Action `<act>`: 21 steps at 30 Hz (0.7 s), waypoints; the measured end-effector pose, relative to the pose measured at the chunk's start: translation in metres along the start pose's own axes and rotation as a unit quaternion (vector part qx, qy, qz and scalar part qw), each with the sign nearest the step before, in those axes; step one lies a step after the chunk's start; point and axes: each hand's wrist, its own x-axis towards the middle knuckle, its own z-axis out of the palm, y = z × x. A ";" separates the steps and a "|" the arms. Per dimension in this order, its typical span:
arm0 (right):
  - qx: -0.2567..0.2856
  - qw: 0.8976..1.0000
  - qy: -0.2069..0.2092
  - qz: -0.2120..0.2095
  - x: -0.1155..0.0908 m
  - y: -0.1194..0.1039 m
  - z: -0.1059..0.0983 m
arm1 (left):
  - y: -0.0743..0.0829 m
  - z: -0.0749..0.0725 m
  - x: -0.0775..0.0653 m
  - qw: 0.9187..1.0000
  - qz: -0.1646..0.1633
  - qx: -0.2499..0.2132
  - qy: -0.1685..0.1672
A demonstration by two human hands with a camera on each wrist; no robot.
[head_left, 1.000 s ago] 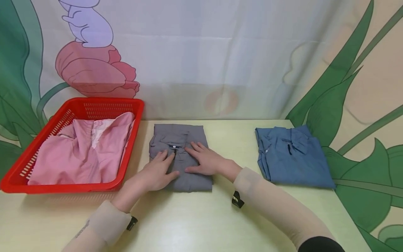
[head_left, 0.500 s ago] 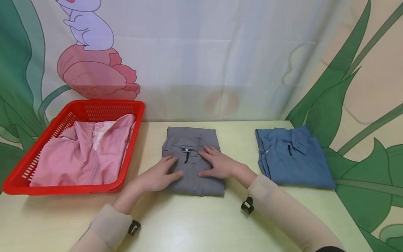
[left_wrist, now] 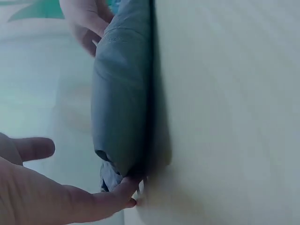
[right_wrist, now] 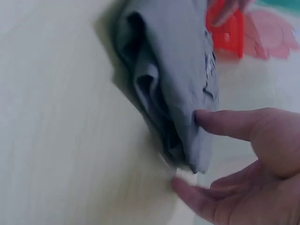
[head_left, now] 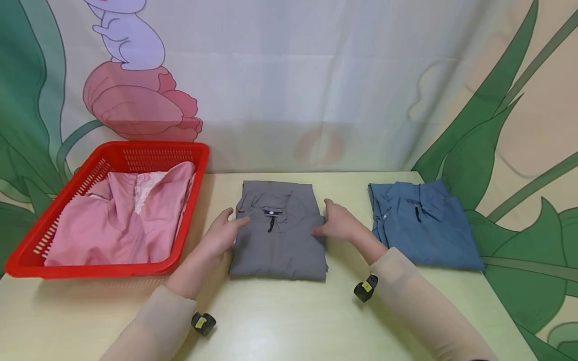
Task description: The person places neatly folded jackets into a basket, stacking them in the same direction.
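A folded grey collared shirt with a dark zip pull lies flat on the table, collar toward the back. At its left edge is my left hand; in the left wrist view its fingers touch the low edge of the shirt, while the thumb stands apart. My right hand is at the opposite edge. The right wrist view shows its thumb touching the upper side of the shirt, with the fingertips spread just off the layered edge.
To the left stands a red plastic basket holding pink clothing. A folded blue shirt lies on the right of the pale table. Behind hangs a printed curtain.
The grey shirt slid right under my flat hands, then stayed about in place. Both hands have since moved off its top, out to its left and right edges.
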 end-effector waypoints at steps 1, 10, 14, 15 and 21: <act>0.027 1.000 0.004 0.009 0.001 0.001 -0.002 | 0.001 0.000 0.002 1.000 -0.005 -0.019 0.003; 0.133 0.990 0.015 0.041 0.011 0.008 0.002 | 0.001 0.008 0.019 0.997 -0.023 -0.067 -0.004; 0.166 0.984 0.014 0.063 0.014 0.010 0.004 | -0.002 0.007 0.024 0.997 -0.027 -0.072 0.004; 0.179 0.981 0.010 0.069 0.015 0.010 0.004 | -0.002 0.006 0.025 0.997 -0.027 -0.069 0.006; 0.262 0.960 -0.027 0.091 0.020 0.010 0.000 | -0.006 0.002 0.033 0.998 -0.027 -0.051 0.004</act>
